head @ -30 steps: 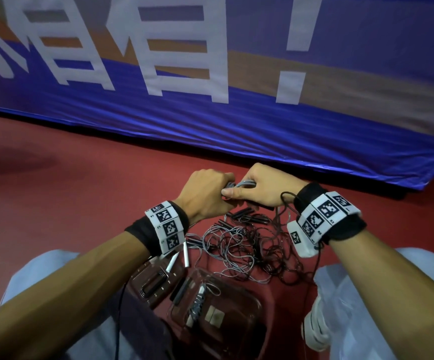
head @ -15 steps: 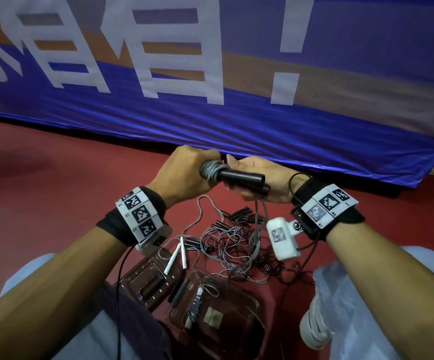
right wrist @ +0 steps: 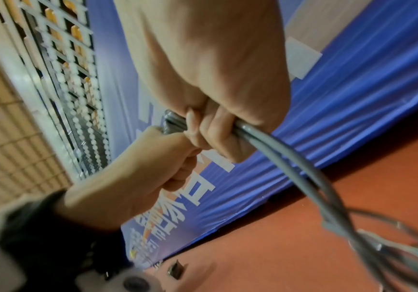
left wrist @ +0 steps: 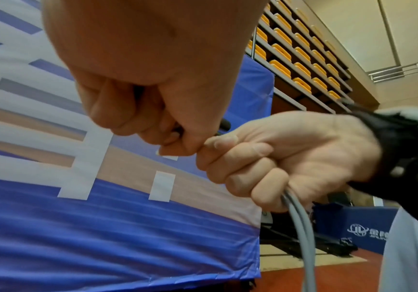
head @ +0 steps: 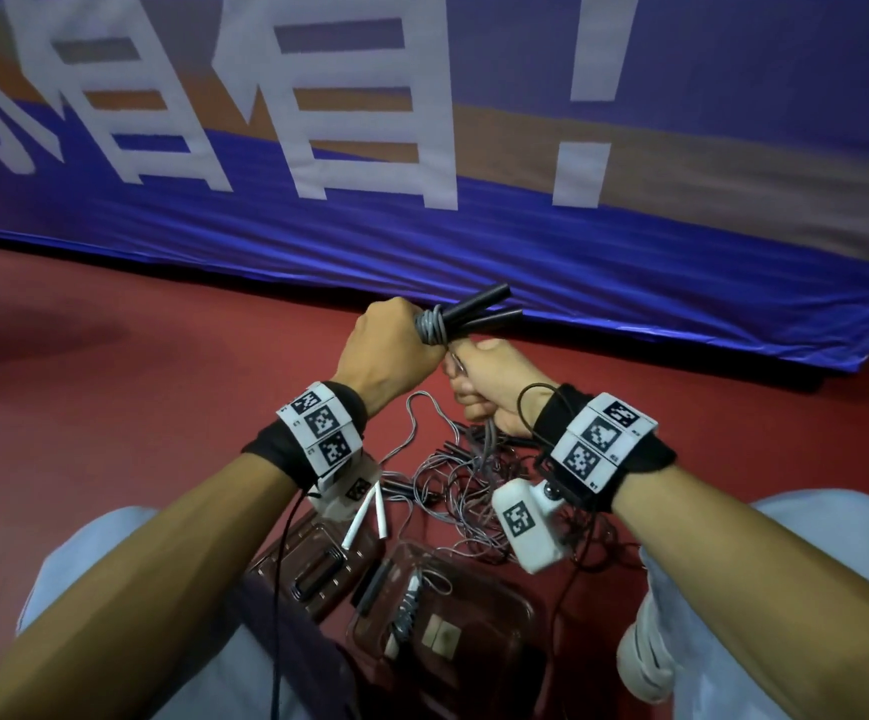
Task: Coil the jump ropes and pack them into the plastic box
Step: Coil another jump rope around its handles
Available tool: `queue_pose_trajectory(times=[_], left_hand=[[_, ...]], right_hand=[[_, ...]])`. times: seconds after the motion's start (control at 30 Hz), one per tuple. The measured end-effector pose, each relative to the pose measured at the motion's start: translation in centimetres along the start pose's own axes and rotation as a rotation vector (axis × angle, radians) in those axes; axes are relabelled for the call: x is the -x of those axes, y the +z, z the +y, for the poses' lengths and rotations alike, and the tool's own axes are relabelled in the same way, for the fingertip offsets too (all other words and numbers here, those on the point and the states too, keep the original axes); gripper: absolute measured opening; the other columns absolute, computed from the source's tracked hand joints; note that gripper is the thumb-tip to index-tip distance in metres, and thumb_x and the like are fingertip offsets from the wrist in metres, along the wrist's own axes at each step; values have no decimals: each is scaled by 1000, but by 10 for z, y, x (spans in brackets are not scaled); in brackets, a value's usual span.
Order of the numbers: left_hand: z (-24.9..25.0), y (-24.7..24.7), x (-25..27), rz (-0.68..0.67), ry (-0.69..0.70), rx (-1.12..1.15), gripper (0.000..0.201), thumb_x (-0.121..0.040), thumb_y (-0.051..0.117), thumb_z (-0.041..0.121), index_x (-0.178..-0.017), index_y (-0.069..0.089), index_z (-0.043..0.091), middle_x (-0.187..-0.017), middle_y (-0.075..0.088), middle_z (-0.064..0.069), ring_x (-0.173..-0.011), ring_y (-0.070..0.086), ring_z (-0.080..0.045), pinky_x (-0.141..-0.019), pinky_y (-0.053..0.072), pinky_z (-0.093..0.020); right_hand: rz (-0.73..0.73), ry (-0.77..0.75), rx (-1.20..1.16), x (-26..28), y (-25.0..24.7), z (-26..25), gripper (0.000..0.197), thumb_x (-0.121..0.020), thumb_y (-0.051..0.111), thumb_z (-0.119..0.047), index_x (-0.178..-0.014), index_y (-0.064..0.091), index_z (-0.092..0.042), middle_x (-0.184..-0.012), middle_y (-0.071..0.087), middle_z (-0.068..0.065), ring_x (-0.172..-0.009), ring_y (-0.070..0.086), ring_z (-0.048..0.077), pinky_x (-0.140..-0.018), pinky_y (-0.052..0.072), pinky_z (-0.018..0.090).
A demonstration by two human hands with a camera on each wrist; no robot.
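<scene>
Since the earlier frames, the two hands have risen off the floor heap, and the black handles (head: pixel 479 309) that lay across them half a second ago are now pointing up and to the right, toward the blue banner (head: pixel 525 262). The left hand (head: pixel 388 350) is closing as a fist round the handle ends, with grey cord wraps (head: pixel 433 327) bunching just beside its knuckles. The right hand (head: pixel 484 387) is sitting directly below, its fingers (left wrist: pixel 243 168) curling tight round the doubled grey cord (left wrist: pixel 300 227), which is trailing down to the floor.

As for progress, this rope is only beginning to be bound: a few turns are showing at the handles, and most of its length is still hanging loose. Below the hands, a tangle of ropes (head: pixel 474 485) is lying uncoiled on the red floor (head: pixel 136 407), with several dark handles mixed in and a pair of white handles (head: pixel 367 511) at its left edge. The clear plastic box (head: pixel 505 662) is sitting between the person's knees, nearest the camera, holding what looks like one bundled rope (head: pixel 406 605). Beside it, to the left, a second clear piece, possibly the lid (head: pixel 318 569), is lying with something dark on it; I cannot tell what. So I judge the task early on, with most of the coiling and packing left.
</scene>
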State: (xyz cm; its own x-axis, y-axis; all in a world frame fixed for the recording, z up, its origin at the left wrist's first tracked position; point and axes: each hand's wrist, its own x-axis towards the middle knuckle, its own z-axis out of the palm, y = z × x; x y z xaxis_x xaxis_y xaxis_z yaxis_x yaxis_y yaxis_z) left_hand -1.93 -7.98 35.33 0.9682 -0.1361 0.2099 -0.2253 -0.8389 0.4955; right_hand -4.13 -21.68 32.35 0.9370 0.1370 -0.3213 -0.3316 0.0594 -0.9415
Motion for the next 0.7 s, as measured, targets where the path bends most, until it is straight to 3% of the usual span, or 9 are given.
queue_pose_trajectory(times=[0.1, 0.2, 0.27, 0.33, 0.4, 0.53, 0.6, 0.7], left_hand=[[0, 7, -2, -32, -54, -37, 21, -71, 66, 33, -61, 61, 16, -61, 60, -3, -61, 61, -30, -55, 49, -35], [-2, 14, -6, -71, -85, -124, 20, -74, 69, 30, -69, 59, 14, -68, 60, -5, -67, 61, -32, -58, 43, -33], [-2, 18, -6, -105, -86, -196, 23, -75, 72, 29, -78, 59, 10, -76, 61, -7, -71, 61, -34, -60, 44, -34], [-1, 21, -6, -129, -72, -265, 22, -78, 68, 26, -79, 57, 8, -79, 58, -9, -72, 57, -35, -62, 45, -35], [1, 23, -5, -147, -42, -311, 26, -81, 66, 30, -72, 52, 10, -73, 54, -7, -67, 53, -33, -60, 42, -35], [-2, 21, -10, -233, 50, -353, 37, -78, 72, 42, -64, 52, 14, -62, 52, -1, -60, 60, -28, -51, 38, -29], [-5, 18, -12, -274, 118, -316, 51, -70, 79, 56, -61, 56, 11, -55, 53, 0, -49, 56, -20, -45, 34, -25], [-7, 15, -13, -298, 207, -279, 62, -63, 80, 70, -59, 59, 12, -50, 53, 3, -41, 47, -15, -42, 32, -23]], right_hand=[[128, -40, 163, 3, 9, 6, 45, -110, 36, -27, -69, 50, -13, -48, 43, 0, -31, 30, 8, -36, 22, 16], [170, -61, 422, 0, 15, 12, 41, -108, 39, -29, -84, 63, -6, -66, 61, 6, -49, 49, 15, -51, 37, 27], [144, -60, 535, -3, 13, 14, 33, -102, 47, -27, -88, 66, -3, -72, 61, 9, -55, 48, 21, -56, 37, 32], [125, -82, 600, -1, 6, 9, 31, -97, 53, -24, -82, 67, -1, -67, 55, 8, -57, 46, 21, -57, 34, 33], [129, -123, 617, 2, -6, 0, 36, -99, 55, -22, -83, 71, 6, -62, 55, 5, -55, 44, 19, -56, 31, 30], [75, -241, 754, 16, -25, -16, 42, -103, 57, -27, -66, 73, -14, -55, 56, -4, -41, 41, 7, -46, 32, 21], [72, -313, 833, 21, -31, -19, 41, -102, 59, -30, -67, 74, -15, -51, 54, -8, -37, 43, 2, -41, 29, 13], [80, -371, 890, 25, -36, -21, 41, -99, 64, -35, -66, 75, -14, -47, 54, -8, -36, 43, 3, -39, 29, 13]])
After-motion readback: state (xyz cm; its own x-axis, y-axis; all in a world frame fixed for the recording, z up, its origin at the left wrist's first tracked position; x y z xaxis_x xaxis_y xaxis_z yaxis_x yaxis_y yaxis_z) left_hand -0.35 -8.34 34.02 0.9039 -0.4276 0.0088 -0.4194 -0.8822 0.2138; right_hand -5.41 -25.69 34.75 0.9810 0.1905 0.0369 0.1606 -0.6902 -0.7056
